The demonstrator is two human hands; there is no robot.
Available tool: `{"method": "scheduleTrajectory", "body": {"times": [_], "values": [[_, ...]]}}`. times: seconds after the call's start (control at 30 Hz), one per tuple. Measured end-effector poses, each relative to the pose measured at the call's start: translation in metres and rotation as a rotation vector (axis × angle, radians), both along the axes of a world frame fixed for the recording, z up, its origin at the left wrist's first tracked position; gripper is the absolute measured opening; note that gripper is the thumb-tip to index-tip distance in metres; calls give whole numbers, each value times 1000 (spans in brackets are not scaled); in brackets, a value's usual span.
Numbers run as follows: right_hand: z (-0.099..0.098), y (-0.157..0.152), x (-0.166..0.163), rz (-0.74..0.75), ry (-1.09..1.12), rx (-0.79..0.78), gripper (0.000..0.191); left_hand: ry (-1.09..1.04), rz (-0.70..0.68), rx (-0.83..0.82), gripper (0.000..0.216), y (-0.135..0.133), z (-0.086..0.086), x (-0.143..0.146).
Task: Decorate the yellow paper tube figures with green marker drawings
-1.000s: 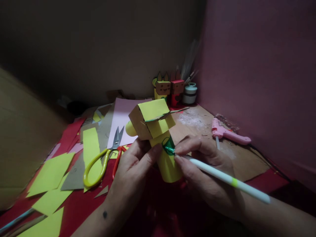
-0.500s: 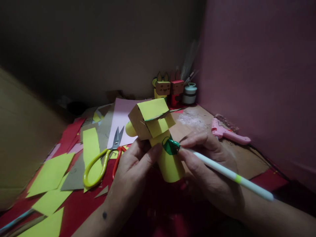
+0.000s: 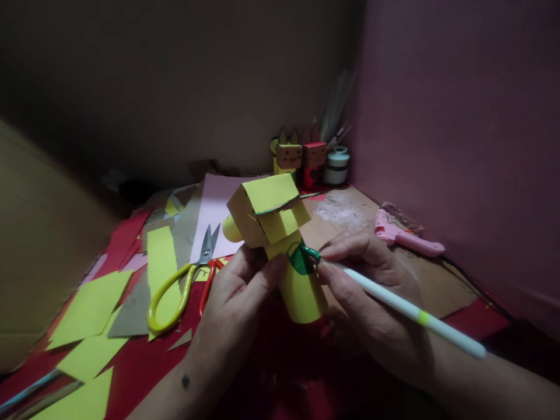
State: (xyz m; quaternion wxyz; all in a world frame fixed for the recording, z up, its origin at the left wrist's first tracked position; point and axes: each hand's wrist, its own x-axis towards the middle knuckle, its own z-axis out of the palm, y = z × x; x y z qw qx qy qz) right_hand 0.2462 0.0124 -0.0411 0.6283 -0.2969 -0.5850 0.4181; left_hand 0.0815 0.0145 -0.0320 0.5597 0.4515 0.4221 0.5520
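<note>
My left hand (image 3: 245, 291) is closed round a yellow paper figure (image 3: 301, 297), its thumb pressed on the tube-shaped body. The figure tilts to the left and has a boxy cardboard head covered partly in yellow paper. On the body is a dark green heart-like patch (image 3: 301, 261) with an outlined, unfilled part at its upper left. My right hand (image 3: 371, 280) pinches a white marker pen (image 3: 394, 300) with a green tip end. That tip touches the upper right of the patch. Scissors (image 3: 205, 256) with yellow and red handles lie spread beside my left hand.
Yellow paper pieces (image 3: 90, 309) and card scraps cover the left. A pink sheet (image 3: 219, 198) lies behind the scissors. At the back stand two small cardboard figures (image 3: 289, 156) and a pale blue pot (image 3: 336, 166). A pink glue gun (image 3: 406, 238) with its cord rests right, near the wall.
The pen tip has shifted very slightly on the green patch, and the right fingers with it. My left hand and the figure stay where they were.
</note>
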Motion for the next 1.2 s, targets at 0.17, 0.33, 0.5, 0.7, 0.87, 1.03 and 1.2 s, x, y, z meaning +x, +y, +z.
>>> {"method": "scheduleTrajectory", "body": {"times": [0.17, 0.33, 0.5, 0.7, 0.87, 1.03, 1.2], "values": [[-5, 0, 0, 51, 4, -24, 12, -26, -9, -26, 31, -1, -1, 1], [-5, -3, 0, 114, 7, -73, 11, -29, 5, -52, 36, -2, 2, 3], [-4, -3, -1, 131, 18, -64, 12, -11, 2, -48, 35, -2, 3, 2], [-5, -3, 0, 146, 9, -87, 12, -12, -12, -50, 39, -1, 0, 0], [-2, -3, 0, 105, 4, -112, 12, -17, -7, -54, 40, -2, 2, 1], [2, -3, -1, 19, 22, -46, 11, -27, -9, -20, 33, -3, 2, 2], [4, -3, -1, -2, 33, -47, 12, -24, -10, -16, 28, -2, 3, 4]]}}
